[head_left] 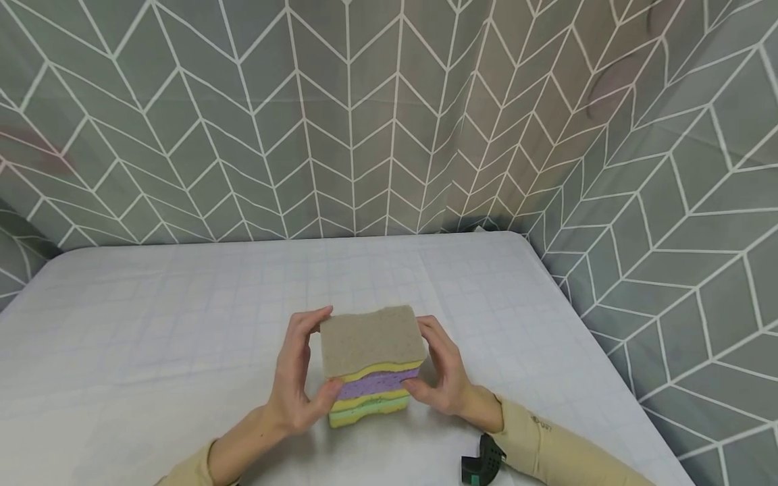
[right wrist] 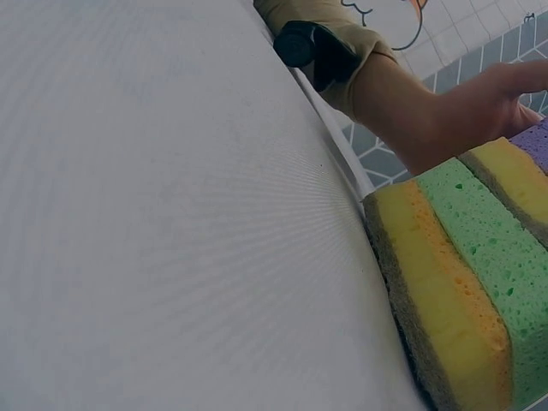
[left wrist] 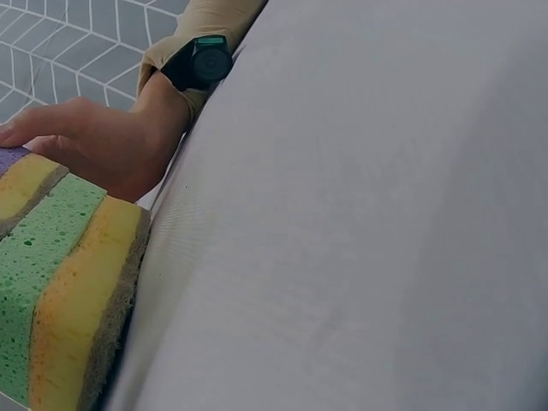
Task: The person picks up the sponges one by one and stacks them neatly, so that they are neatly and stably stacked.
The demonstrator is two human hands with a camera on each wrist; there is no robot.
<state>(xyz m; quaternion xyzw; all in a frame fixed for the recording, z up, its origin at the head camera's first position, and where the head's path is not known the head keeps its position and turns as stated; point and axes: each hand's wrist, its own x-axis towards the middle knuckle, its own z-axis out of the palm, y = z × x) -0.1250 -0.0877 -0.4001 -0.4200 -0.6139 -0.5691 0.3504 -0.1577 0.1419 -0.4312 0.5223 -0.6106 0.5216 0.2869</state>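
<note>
A stack of several scrub sponges (head_left: 373, 344) stands between my two hands in the head view. Its top is a grey-beige scouring pad, with yellow, purple and green wavy-edged layers below. My left hand (head_left: 296, 381) grips the left side, thumb at the front by the purple layer and fingers toward the far corner. From the right, my right hand (head_left: 446, 371) holds it the same way, thumb on the front edge. The left wrist view shows the green sponge (left wrist: 51, 248) low in the stack, above a yellow one whose grey pad is right at the tablecloth.
A white cloth with a faint grid covers the table (head_left: 182, 304). Grey curtains (head_left: 377, 121) with a white chevron pattern hang behind it and along the right side. A black wrist camera (head_left: 482, 462) sits under my right sleeve, close over the table.
</note>
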